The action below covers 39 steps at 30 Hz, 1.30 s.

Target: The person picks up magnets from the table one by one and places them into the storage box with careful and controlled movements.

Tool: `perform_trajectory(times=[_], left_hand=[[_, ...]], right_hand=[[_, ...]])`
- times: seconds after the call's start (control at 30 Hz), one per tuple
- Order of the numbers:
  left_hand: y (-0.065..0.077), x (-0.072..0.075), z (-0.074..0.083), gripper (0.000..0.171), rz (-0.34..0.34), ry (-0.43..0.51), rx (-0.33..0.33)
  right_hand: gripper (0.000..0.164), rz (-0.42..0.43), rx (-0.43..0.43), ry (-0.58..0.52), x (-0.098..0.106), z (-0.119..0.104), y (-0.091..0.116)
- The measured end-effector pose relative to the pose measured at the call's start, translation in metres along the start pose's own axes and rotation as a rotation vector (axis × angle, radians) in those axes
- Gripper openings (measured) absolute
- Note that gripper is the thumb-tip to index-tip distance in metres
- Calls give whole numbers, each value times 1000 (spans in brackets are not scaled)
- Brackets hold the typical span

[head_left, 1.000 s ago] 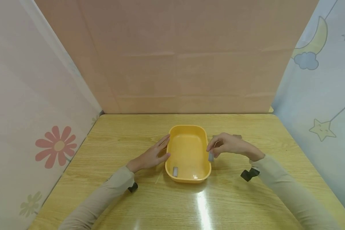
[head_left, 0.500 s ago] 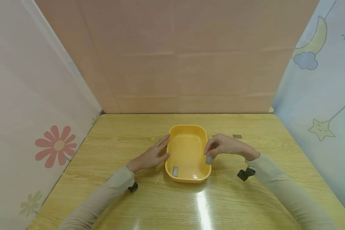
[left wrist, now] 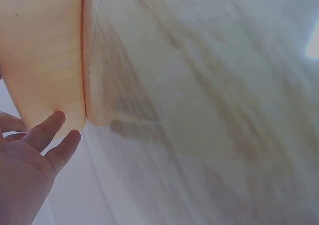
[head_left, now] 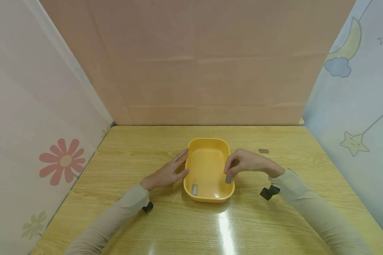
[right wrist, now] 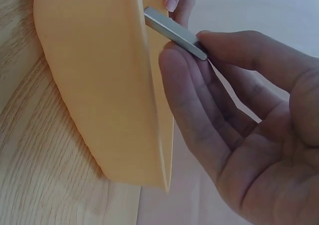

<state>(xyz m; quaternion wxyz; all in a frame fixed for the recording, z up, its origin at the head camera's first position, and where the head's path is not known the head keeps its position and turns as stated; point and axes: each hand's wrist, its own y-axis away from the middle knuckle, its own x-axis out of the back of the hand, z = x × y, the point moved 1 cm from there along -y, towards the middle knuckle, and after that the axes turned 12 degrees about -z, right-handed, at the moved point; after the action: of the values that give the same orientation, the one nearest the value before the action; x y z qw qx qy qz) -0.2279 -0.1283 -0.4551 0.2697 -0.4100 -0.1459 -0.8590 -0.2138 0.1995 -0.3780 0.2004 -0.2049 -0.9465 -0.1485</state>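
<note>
A yellow plastic basin (head_left: 207,166) stands on the table. My left hand (head_left: 166,174) rests against its left side, fingers extended; in the left wrist view the fingertips of that hand (left wrist: 30,167) meet the outer wall. Between thumb and fingers, my right hand (head_left: 249,163) pinches a small flat grey metal bar (right wrist: 177,34). That bar overlaps the inside of the basin's right wall in the head view, and in the right wrist view one end reaches past the rim. Another grey bar (head_left: 194,190) lies on the basin floor at the near left corner.
A similar flat bar (head_left: 263,151) lies on the wooden table (head_left: 140,145), beyond the right hand. A pink-brown sheet (head_left: 204,71) hangs behind the table, and printed panels flank both sides. Dark wrist devices hang under both sleeves.
My right hand has moved left and slightly nearer, carrying the bar from the right rim to over the basin's inside. The bar on the table behind it is now uncovered. The left hand stays put.
</note>
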Motion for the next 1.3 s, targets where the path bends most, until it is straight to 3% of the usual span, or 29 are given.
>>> perform_trajectory(times=[0.2,0.57,0.9,1.3], left_hand=[[-2,0,5,74,1,-2,-6],[-3,-1,7,75,-2,-3,-7],[-3,-2,6,74,-3,-15,8],[-3,-1,7,74,4,-8,0]], right_hand=[[8,1,10,37,-4,-3,-2],[8,-62,33,9,-11,1,-11],[11,-129,63,117,-15,1,-19],[13,-205,30,247,-18,-5,-24]])
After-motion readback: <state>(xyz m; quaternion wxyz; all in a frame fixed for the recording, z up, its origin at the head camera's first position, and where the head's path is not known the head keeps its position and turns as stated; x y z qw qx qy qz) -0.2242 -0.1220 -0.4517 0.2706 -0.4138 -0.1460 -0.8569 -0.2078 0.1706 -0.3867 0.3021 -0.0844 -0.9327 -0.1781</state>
